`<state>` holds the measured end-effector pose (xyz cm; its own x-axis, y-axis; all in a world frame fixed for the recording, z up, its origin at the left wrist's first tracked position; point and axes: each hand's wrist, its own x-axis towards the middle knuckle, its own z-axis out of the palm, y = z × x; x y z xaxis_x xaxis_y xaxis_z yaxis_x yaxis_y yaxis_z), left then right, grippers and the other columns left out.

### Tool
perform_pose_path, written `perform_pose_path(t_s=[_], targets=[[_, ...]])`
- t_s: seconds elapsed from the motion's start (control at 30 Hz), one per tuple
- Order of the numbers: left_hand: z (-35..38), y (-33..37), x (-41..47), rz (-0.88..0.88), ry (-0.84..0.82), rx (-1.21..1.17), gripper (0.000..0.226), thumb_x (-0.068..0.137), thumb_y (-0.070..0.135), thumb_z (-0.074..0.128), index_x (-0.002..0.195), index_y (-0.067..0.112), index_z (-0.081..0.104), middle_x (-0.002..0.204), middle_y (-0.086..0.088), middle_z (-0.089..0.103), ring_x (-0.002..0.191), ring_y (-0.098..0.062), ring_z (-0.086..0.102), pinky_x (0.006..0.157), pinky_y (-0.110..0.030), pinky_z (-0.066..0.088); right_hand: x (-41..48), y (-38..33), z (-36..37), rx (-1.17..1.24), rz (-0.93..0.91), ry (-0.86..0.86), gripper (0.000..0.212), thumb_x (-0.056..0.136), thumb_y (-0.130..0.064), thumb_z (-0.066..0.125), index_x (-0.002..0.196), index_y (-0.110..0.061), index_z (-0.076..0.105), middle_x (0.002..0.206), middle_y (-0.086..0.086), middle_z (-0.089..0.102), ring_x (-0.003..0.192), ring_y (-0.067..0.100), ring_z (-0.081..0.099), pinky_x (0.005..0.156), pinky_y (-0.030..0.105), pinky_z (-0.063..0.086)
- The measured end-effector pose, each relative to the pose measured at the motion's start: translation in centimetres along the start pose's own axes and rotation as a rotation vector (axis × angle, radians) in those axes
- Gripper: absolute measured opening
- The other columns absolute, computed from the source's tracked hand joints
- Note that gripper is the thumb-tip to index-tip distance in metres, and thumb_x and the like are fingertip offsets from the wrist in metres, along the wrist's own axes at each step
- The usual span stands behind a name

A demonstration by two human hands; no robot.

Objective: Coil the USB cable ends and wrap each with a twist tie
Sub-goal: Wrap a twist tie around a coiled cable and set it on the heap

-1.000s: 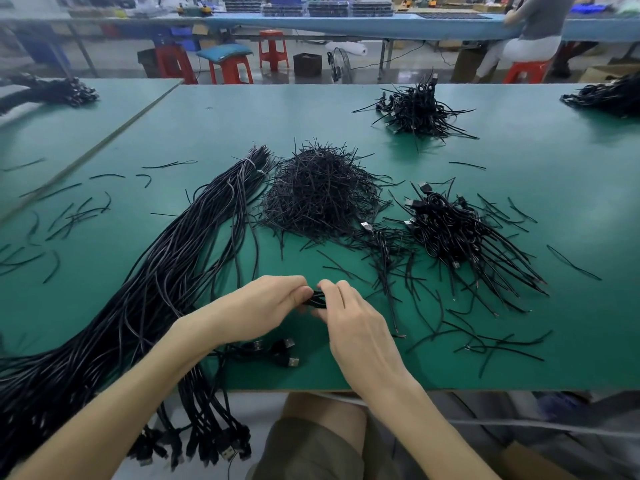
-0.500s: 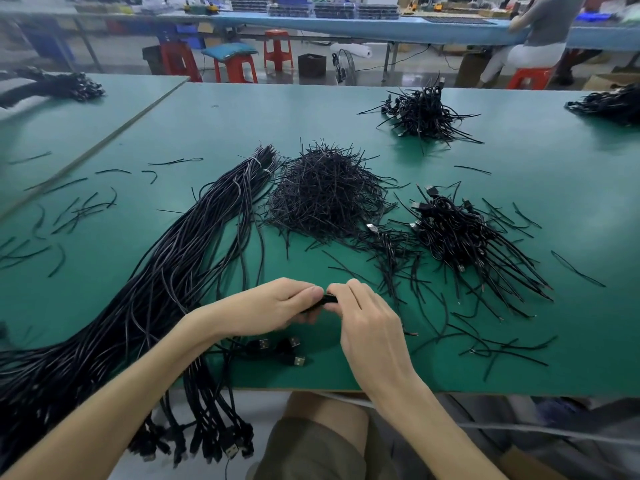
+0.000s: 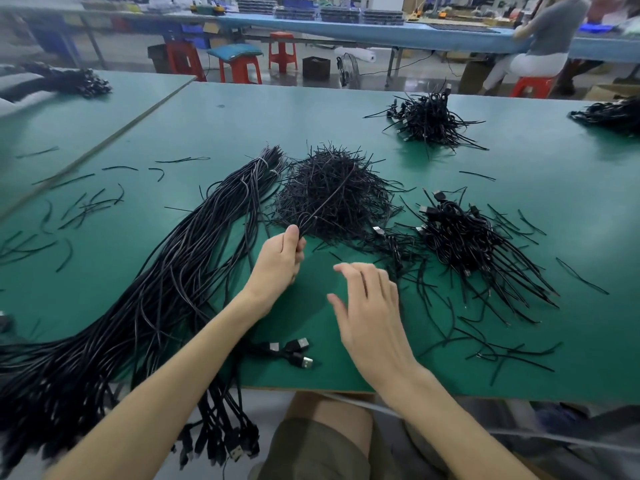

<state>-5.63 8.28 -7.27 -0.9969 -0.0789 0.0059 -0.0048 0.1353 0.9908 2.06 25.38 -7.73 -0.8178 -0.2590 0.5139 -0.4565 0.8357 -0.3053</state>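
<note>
Head view: left grip [image 3: 280, 261] pinched thin black wire twist tie [image 3: 313, 216] at tangled black tie heap [image 3: 360, 195]; right grip [image 3: 370, 306] hung open, empty. We feared snagged neighbours dragging out.

Green worktable [image 3: 519, 202] is running across the near scene, and a second green table [image 3: 86, 116] is lying alongside it on the left. On the far floor, two red stools [image 3: 283, 51] are standing, one carrying a teal cushion [image 3: 235, 51]. A black box [image 3: 316, 68] and a floor fan [image 3: 348, 69] are sitting just right of them. Far right, a person [image 3: 550, 32] is sitting at a long blue bench [image 3: 398, 34].
</note>
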Motion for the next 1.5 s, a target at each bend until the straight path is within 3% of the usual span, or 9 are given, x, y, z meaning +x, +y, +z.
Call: perform_pose_path(t_s=[0.17,0.33,0.53,0.83,1.1,1.23,1.33,1.5], targets=[[-0.3,-0.3,0.1,0.009,0.034,-0.100,0.042,0.112,0.038,0.031,0.079,0.018,0.044,0.058,0.013,0.028,0.046,-0.007,0.021,0.040,-0.019,0.020,7.0,0.5,-0.2,0.230,0.275,-0.075,0.030,0.102,-0.029,0.056,0.124,-0.009,0.054,0.117,0.007,0.055,0.108,0.024,0.052,0.097,0.038,0.042],[-0.5,-0.3,-0.1,0.018,0.042,-0.110,0.041,0.113,0.039,0.030,0.078,0.019,0.041,0.061,0.010,0.026,0.050,-0.011,0.018,0.041,-0.020,0.019,12.8,0.2,1.7,0.181,0.420,-0.168,0.037,0.103,-0.033,0.055,0.125,-0.004,0.051,0.124,0.014,0.057,0.112,0.033,0.057,0.090,0.040,0.043],[-0.4,-0.3,-0.2,0.023,0.037,-0.093,0.042,0.112,0.039,0.032,0.078,0.019,0.044,0.058,0.012,0.029,0.047,-0.008,0.021,0.040,-0.020,0.021,13.0,0.6,3.9,0.116,0.460,-0.163,0.022,0.104,-0.023,0.056,0.115,-0.005,0.054,0.116,0.014,0.061,0.103,0.034,0.062,0.074,0.036,0.038],[-0.2,-0.2,-0.3,0.032,0.034,-0.046,0.043,0.112,0.040,0.031,0.080,0.016,0.048,0.056,0.013,0.033,0.046,-0.008,0.023,0.040,-0.020,0.021,11.9,1.8,4.4,0.158,0.465,-0.175,0.023,0.105,-0.027,0.053,0.109,-0.005,0.060,0.111,0.011,0.060,0.098,0.033,0.060,0.073,0.037,0.039],[-0.2,-0.4,-0.2,0.037,0.036,-0.001,0.042,0.112,0.040,0.032,0.081,0.016,0.048,0.059,0.011,0.030,0.049,-0.010,0.023,0.042,-0.022,0.021,10.7,2.0,3.6,0.497,0.516,-0.066,0.018,0.096,-0.026,0.068,0.082,-0.014,0.064,0.084,0.000,0.066,0.078,0.019,0.058,0.073,0.035,0.046],[-0.2,-0.5,-0.1,0.046,0.050,-0.016,0.042,0.112,0.040,0.032,0.082,0.014,0.046,0.060,0.010,0.030,0.050,-0.010,0.023,0.043,-0.022,0.022,8.2,0.6,3.4,0.773,0.563,0.033,0.019,0.093,-0.023,0.071,0.078,-0.014,0.065,0.071,-0.006,0.064,0.065,0.008,0.052,0.065,0.024,0.041],[-0.2,-0.7,-0.2,0.052,0.040,-0.016,0.042,0.112,0.039,0.033,0.080,0.016,0.046,0.057,0.013,0.033,0.048,-0.007,0.026,0.042,-0.020,0.025,6.1,-0.8,3.7,0.899,0.544,0.082,0.022,0.094,-0.021,0.071,0.074,-0.016,0.063,0.060,-0.012,0.056,0.058,0.009,0.047,0.061,0.024,0.039],[-0.1,-0.8,-0.2,0.056,0.025,0.042,0.043,0.111,0.040,0.034,0.079,0.016,0.049,0.055,0.016,0.039,0.047,-0.004,0.031,0.043,-0.018,0.027,5.8,-0.8,3.3,1.047,0.488,0.162,0.021,0.096,-0.017,0.069,0.078,-0.013,0.060,0.057,0.001,0.049,0.057,0.016,0.044,0.059,0.034,0.040]])
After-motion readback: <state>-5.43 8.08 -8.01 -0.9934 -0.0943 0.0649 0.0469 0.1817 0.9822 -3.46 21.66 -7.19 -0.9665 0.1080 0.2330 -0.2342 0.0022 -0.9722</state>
